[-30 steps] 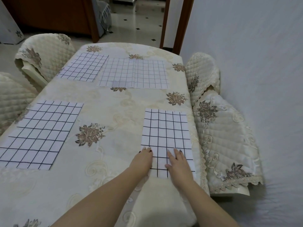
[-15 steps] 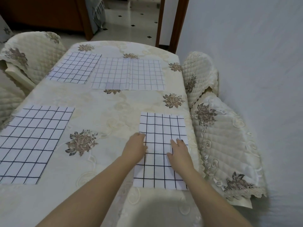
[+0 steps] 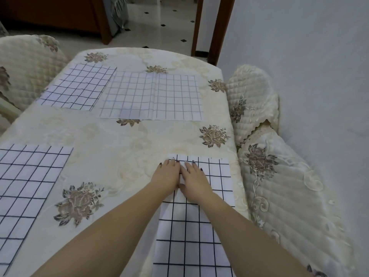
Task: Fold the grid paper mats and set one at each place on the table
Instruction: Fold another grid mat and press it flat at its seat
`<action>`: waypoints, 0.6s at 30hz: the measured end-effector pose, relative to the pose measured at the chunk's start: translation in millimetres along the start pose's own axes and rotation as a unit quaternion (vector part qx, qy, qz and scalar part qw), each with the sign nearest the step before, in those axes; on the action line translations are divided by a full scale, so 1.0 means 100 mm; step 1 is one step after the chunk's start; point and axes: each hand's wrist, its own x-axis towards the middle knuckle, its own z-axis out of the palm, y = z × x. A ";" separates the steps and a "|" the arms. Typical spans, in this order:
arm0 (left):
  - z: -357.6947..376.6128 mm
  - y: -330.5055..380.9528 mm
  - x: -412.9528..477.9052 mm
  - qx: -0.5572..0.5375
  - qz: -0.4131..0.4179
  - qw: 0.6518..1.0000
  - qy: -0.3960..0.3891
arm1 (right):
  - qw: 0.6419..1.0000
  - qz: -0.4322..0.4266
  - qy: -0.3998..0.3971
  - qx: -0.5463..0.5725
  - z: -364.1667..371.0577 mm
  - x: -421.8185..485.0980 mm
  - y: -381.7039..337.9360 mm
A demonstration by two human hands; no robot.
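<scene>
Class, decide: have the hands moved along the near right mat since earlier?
Yes: left hand and right hand slid along the mat from near edge to far edge.

I've got one view: head cam above the near end of the desk (image 3: 123, 142), facing forward-down along it, close in.

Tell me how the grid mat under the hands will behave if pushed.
Likely light and floppy: the grid mat lies thin and flat on the tablecloth. It may slide or wrinkle; the left hand and right hand lie flat on it.
</scene>
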 end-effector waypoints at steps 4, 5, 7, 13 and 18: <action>0.03 -0.04 0.07 0.049 -0.006 0.998 -0.039 | 1.000 -0.002 -0.018 0.017 0.04 0.07 0.11; 0.03 -0.05 0.08 0.057 -0.006 0.997 -0.042 | 1.000 0.003 -0.020 0.019 0.03 0.07 0.16; 0.04 -0.05 0.09 0.064 -0.005 0.997 -0.040 | 1.000 0.010 -0.017 0.009 0.00 0.05 0.27; 0.06 -0.10 0.09 0.031 -0.005 0.999 -0.042 | 0.997 0.069 -0.008 0.023 -0.13 -0.08 0.68; 0.06 -0.11 0.03 0.024 0.000 0.999 -0.035 | 0.991 0.117 -0.011 0.064 -0.24 -0.19 0.88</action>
